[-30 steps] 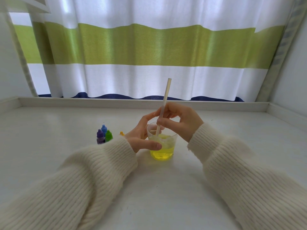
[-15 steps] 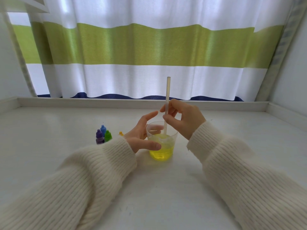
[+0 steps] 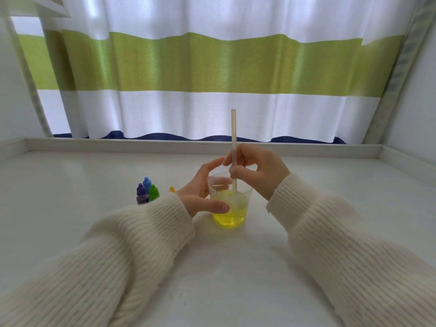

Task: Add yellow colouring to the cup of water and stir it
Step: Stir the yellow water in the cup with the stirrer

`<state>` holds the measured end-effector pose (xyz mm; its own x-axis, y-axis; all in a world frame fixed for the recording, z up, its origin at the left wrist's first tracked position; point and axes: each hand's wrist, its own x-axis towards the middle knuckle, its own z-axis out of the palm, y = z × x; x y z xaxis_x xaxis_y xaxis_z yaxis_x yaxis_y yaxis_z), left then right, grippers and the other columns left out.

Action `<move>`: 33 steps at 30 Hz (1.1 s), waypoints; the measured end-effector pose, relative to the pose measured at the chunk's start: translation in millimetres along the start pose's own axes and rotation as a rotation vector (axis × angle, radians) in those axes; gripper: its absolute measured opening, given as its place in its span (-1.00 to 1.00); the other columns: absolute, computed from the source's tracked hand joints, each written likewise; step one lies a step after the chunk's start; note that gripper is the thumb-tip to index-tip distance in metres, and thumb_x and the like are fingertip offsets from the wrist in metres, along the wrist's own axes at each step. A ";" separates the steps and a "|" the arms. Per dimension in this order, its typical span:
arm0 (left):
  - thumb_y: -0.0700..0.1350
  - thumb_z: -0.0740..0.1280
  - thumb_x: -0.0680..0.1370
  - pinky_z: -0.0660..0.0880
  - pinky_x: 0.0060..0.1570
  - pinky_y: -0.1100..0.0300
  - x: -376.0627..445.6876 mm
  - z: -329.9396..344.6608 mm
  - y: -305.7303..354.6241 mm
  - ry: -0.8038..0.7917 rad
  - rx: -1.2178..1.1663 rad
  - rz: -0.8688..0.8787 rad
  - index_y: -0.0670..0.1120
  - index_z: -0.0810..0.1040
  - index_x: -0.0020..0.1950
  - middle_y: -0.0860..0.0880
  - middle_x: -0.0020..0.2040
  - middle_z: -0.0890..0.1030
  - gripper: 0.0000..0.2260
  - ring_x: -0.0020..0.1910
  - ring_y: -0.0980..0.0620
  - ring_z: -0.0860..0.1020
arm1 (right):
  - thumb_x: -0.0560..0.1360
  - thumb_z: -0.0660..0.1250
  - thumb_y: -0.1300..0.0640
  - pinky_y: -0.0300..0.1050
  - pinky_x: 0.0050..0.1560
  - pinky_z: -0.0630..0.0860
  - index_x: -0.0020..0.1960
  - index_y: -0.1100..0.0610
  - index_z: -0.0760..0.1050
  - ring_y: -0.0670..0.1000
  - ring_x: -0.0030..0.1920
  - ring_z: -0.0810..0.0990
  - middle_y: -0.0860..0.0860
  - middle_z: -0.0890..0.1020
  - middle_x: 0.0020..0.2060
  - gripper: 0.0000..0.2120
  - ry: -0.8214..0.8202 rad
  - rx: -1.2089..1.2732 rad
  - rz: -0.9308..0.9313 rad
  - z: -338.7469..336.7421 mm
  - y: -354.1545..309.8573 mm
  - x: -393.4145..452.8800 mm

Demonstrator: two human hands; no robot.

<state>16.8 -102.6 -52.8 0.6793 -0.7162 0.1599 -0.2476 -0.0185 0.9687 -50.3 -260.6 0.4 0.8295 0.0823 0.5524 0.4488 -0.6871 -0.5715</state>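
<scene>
A clear plastic cup [image 3: 238,217] stands on the white table, holding bright yellow water. My left hand [image 3: 200,192] wraps around its left side, thumb in front and fingers behind. My right hand [image 3: 259,169] pinches a pale straw [image 3: 233,128] that stands nearly upright with its lower end in the water. The tip of a yellow dropper bottle [image 3: 172,189] peeks out behind my left wrist; the rest of it is hidden.
Three small dropper bottles, purple [image 3: 141,194], blue [image 3: 147,183] and green [image 3: 153,192], stand together left of the cup. A raised ledge [image 3: 94,145] runs along the table's back, under a striped curtain. Walls close in on both sides.
The straw has swung from leaning right to nearly upright, its lower end shifting inside the cup. My right hand moved slightly with it. My left hand has stayed on the cup.
</scene>
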 end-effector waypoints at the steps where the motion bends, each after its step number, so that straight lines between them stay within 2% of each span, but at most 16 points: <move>1: -0.31 0.47 0.20 0.50 -0.11 0.31 -0.1 -0.1 0.1 -0.001 0.001 0.002 0.37 0.21 0.16 0.12 0.13 0.50 -0.20 0.08 0.23 0.51 | 0.38 0.33 0.15 -0.34 -0.11 0.47 -0.20 -0.06 0.49 -0.16 -0.22 0.56 -0.09 0.61 -0.29 -0.89 -0.008 0.012 0.000 0.6 -0.5 0.2; 5: -0.33 0.46 0.18 0.51 -0.18 0.34 -0.3 0.1 1.1 -0.008 0.002 0.015 0.41 0.25 0.11 0.17 0.02 0.58 -0.21 0.04 0.27 0.52 | 0.41 0.35 0.11 -0.32 -0.04 0.46 -0.13 -0.03 0.51 -0.18 -0.19 0.57 -0.11 0.62 -0.27 -0.93 -0.023 0.037 -0.013 1.8 -0.5 0.2; 9: -0.30 0.47 0.17 0.50 -0.11 0.30 -0.8 2.1 3.3 0.003 0.010 0.012 0.44 0.23 0.10 0.14 0.08 0.52 -0.20 0.08 0.26 0.48 | 0.42 0.35 0.09 -0.33 -0.04 0.45 -0.13 -0.07 0.49 -0.22 -0.20 0.55 -0.19 0.59 -0.27 -0.92 -0.018 0.011 -0.019 2.0 -0.7 0.4; 13: -0.27 0.48 0.17 0.45 -0.01 0.25 -1.0 3.2 5.4 -0.002 0.021 0.007 0.45 0.22 0.09 0.11 0.13 0.49 -0.20 0.10 0.23 0.46 | 0.44 0.34 0.11 -0.44 -0.13 0.38 -0.10 -0.04 0.49 -0.22 -0.21 0.53 -0.16 0.57 -0.27 -0.92 -0.007 -0.039 -0.031 0.7 -1.4 0.9; 16: -0.28 0.47 0.18 0.45 0.00 0.22 0.3 2.1 4.5 0.004 0.027 -0.007 0.40 0.19 0.12 0.14 0.10 0.51 -0.20 0.09 0.22 0.48 | 0.45 0.32 0.11 -0.47 -0.20 0.36 -0.08 -0.04 0.48 -0.24 -0.22 0.52 -0.14 0.58 -0.25 -0.92 0.003 -0.102 -0.037 -0.7 0.4 1.1; 19: -0.36 0.46 0.24 0.51 -0.12 0.32 0.8 -0.2 1.7 -0.012 0.020 -0.005 0.35 0.18 0.16 0.16 0.08 0.53 -0.20 0.03 0.27 0.52 | 0.46 0.30 0.10 -0.43 -0.13 0.39 -0.07 -0.03 0.48 -0.23 -0.21 0.53 -0.14 0.58 -0.26 -0.93 0.019 -0.147 -0.033 -1.9 3.6 1.2; 23: -0.29 0.47 0.20 0.52 -0.13 0.31 0.0 0.3 2.5 0.000 0.005 -0.020 0.39 0.19 0.12 0.17 0.10 0.48 -0.21 0.05 0.27 0.48 | 0.44 0.29 0.10 -0.38 -0.13 0.43 -0.10 -0.04 0.47 -0.19 -0.22 0.54 -0.13 0.57 -0.29 -0.93 0.050 -0.178 -0.030 -3.1 5.5 1.1; 28: -0.30 0.47 0.20 0.51 -0.16 0.31 -0.2 -0.1 0.6 0.003 -0.009 -0.011 0.39 0.20 0.13 0.13 0.13 0.48 -0.21 0.08 0.25 0.47 | 0.41 0.28 0.11 -0.17 -0.09 0.52 -0.13 -0.03 0.47 -0.10 -0.22 0.55 -0.07 0.58 -0.29 -0.94 0.050 -0.177 -0.023 -4.7 3.5 0.0; 33: -0.28 0.48 0.19 0.51 -0.11 0.30 0.4 -1.3 -0.8 -0.005 0.001 -0.002 0.40 0.20 0.14 0.14 0.13 0.49 -0.21 0.11 0.23 0.47 | 0.38 0.29 0.13 -0.17 -0.09 0.53 -0.16 -0.01 0.50 -0.11 -0.22 0.55 -0.05 0.58 -0.29 -0.93 0.031 -0.105 -0.003 -4.0 2.7 -0.9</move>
<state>18.2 -102.0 -53.3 0.6761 -0.7199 0.1570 -0.2466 -0.0204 0.9689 -51.2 -265.4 0.7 0.8166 0.0634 0.5737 0.4127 -0.7591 -0.5034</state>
